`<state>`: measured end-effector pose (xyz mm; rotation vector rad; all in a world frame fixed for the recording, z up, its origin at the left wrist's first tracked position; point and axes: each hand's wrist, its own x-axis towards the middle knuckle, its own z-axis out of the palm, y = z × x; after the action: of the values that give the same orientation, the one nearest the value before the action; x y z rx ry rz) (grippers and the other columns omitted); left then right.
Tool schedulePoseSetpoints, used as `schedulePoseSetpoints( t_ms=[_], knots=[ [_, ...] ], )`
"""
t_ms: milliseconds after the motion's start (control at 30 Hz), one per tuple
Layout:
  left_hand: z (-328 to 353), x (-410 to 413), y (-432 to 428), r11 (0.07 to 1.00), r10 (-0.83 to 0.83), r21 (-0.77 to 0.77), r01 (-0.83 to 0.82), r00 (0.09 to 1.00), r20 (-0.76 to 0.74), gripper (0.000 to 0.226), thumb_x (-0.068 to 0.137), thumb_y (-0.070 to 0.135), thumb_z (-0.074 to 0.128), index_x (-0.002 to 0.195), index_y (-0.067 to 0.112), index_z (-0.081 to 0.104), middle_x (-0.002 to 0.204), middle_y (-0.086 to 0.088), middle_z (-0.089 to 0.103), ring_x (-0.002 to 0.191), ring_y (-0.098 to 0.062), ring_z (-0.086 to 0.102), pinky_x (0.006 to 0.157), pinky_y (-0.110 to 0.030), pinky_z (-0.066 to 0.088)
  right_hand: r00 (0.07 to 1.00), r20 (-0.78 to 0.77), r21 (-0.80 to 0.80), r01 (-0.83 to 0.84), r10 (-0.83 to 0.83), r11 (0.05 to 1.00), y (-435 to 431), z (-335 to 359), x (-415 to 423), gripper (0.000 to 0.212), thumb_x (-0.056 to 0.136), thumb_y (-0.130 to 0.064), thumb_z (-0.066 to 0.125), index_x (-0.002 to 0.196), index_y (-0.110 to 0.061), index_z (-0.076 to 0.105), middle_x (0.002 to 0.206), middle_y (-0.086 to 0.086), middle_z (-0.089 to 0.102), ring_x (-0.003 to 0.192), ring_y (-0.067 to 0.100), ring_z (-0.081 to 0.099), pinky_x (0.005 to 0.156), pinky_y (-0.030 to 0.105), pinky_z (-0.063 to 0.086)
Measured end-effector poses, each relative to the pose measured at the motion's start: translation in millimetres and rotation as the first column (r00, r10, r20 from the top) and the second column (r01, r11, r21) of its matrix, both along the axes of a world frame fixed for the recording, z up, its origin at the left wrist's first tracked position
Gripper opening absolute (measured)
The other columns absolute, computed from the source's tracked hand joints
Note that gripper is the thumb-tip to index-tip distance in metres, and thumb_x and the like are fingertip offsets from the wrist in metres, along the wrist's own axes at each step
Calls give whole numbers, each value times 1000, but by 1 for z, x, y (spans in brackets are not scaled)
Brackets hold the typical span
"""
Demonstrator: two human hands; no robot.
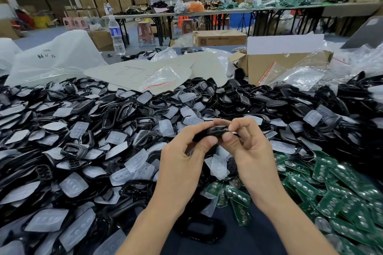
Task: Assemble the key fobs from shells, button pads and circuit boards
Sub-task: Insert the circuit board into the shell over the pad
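Black key-fob shell (211,132) is pinched between thumb and fingertips of both the left hand (182,157) and right hand (248,147), above the shell-and-pad heap (87,130).

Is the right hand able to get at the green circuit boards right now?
Probably yes: the circuit boards lie uncovered just beside the right hand, though its grip is on the black shell with the left hand.

Black handwriting, seemingly "96", on white plastic bag (56,58); carton (219,38) print illegible.
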<state>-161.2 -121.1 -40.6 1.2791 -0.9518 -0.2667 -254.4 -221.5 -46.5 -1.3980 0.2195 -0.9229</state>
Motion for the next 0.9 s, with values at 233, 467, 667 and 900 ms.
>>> schedulePoseSetpoints(
  t_ms=[233,467,667,900],
  knots=[
    [-2,1,-1,1000,-17,7,17,1000,-12,26,95,9,66,112,28,74,112,11,75,108,-11,69,88,-17,53,996,-68,-101,43,-50,994,0,-2,-1,28,99,-4,61,87,-29,61,109,-8,73,103,10,70,87,19,53],
    [-2,0,-2,998,55,-12,-55,997,-48,34,92,3,67,103,32,79,103,11,77,103,-8,71,89,-19,54,991,-70,-152,102,-113,983,4,0,-1,30,95,-4,66,85,-32,63,108,-10,74,102,7,70,84,13,51],
    [-3,-1,-2,995,97,-8,-97,994,-46,34,90,0,69,103,29,80,99,12,78,97,-8,73,85,-16,53,986,-75,-152,134,-146,979,5,-1,0,29,94,-2,67,85,-29,64,105,-6,74,99,8,70,84,14,51],
    [-4,-2,-2,987,161,-8,-161,987,2,42,89,0,70,100,40,78,98,16,77,94,-2,72,80,-9,51,984,-89,-163,137,-153,977,8,-1,0,34,94,-1,66,84,-33,63,102,-8,74,97,8,70,83,14,51]
  ],
)
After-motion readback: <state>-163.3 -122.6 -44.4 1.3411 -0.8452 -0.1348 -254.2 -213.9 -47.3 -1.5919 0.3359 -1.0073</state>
